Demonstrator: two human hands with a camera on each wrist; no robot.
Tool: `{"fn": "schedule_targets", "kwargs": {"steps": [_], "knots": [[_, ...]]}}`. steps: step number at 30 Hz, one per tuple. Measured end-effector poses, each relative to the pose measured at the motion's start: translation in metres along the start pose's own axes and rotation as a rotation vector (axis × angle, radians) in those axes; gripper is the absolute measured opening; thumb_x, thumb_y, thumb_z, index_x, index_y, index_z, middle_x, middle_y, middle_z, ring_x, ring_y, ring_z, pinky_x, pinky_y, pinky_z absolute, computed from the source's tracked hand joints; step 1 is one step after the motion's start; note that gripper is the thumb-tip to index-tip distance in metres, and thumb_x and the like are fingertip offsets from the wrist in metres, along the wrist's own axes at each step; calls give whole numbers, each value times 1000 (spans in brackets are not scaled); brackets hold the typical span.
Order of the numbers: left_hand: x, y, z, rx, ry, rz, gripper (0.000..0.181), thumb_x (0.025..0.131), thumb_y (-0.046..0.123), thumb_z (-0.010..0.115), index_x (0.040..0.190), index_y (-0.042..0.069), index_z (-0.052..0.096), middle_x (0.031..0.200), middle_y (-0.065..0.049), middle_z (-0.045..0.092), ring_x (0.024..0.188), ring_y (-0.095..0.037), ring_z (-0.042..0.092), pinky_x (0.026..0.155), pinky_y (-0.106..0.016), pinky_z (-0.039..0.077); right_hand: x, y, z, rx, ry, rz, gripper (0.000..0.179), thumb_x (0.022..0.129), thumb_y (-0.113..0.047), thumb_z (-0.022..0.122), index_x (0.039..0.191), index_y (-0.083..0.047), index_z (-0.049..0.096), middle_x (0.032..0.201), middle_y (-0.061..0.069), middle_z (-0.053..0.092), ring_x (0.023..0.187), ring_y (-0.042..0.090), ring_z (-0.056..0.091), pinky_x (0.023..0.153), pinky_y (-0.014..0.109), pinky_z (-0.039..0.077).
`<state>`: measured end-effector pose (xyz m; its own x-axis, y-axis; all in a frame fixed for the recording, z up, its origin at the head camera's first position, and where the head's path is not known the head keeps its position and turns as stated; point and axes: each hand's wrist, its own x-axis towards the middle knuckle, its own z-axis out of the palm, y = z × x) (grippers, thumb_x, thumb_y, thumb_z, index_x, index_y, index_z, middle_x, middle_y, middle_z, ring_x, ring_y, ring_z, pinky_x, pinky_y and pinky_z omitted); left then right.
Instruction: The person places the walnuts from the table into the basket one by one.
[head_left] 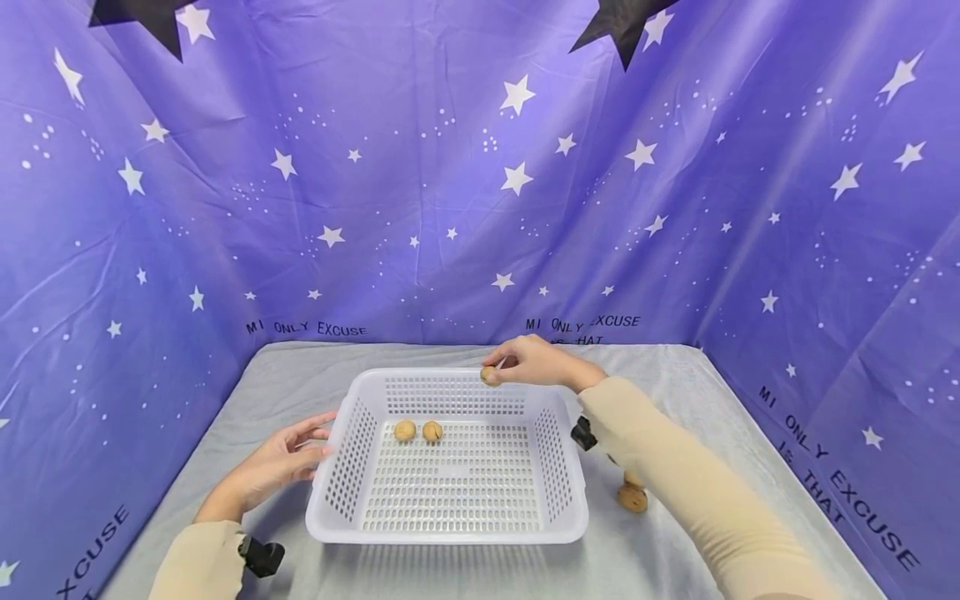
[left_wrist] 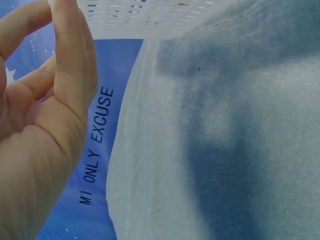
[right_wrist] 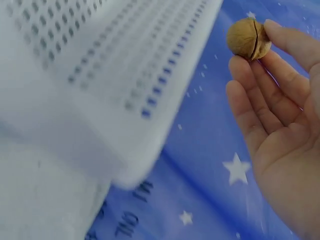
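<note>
A walnut [right_wrist: 242,39] with an open crack along its shell is pinched between the thumb and fingers of my right hand [head_left: 536,362]. In the head view this hand is at the far rim of a white perforated plastic basket [head_left: 450,537], right of its middle. Two more walnuts, a left one [head_left: 405,430] and a right one [head_left: 432,431], lie side by side on the basket floor, toward the back left. My left hand [head_left: 273,467] is at the basket's left side, its loosely extended fingertips against the outer rim.
Right of the basket, walnuts [head_left: 632,498] lie on the grey cloth [head_left: 660,550], partly hidden by my right sleeve [head_left: 690,475]. A purple star-print curtain [head_left: 420,183] encloses the table at the back and both sides. Each wrist carries a black camera [head_left: 261,556].
</note>
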<state>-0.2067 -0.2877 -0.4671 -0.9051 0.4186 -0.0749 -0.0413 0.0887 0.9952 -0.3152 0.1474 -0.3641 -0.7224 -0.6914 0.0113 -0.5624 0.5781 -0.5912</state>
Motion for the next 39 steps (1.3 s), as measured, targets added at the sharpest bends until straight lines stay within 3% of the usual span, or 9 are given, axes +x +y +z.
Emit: {"fn": "schedule_targets", "kwargs": {"steps": [9,16,23,30,39], "knots": [[-1,0,-1,-17,-10,8,67,100,3,59,157,-2,23,130,-20,49,106,-25,65,86,-47,57,27,2,45,43,-84,24,37,95,-27,71,126,-6,70,114,-3,71,99,11,67,89,30,54],[-1,-1,0,-17,-16,11,67,100,3,58,157,-2,22,131,-22,49,107,-27,64,87,-48,57,34,0,73,56,-129,22,35,93,-18,72,123,0,70,115,4,71,99,15,67,86,27,54],[-1,-1,0,-4,-3,21,66,100,2,58,157,-2,23,132,-24,48,107,-27,65,86,-47,57,37,4,93,9,-123,4,31,92,-14,74,119,1,71,115,8,72,98,18,68,85,27,55],[0,-2,0,-11,-4,18,66,100,2,58,157,-2,24,131,-22,48,106,-25,65,86,-47,57,35,15,105,5,-121,72,31,92,-15,74,120,-2,71,115,6,72,99,16,68,87,27,55],[0,-2,0,-13,0,2,67,101,5,58,158,0,23,134,-24,47,108,-27,64,86,-47,57,35,17,100,29,-142,107,34,91,-20,75,121,-4,70,113,5,72,101,15,67,90,30,54]]}}
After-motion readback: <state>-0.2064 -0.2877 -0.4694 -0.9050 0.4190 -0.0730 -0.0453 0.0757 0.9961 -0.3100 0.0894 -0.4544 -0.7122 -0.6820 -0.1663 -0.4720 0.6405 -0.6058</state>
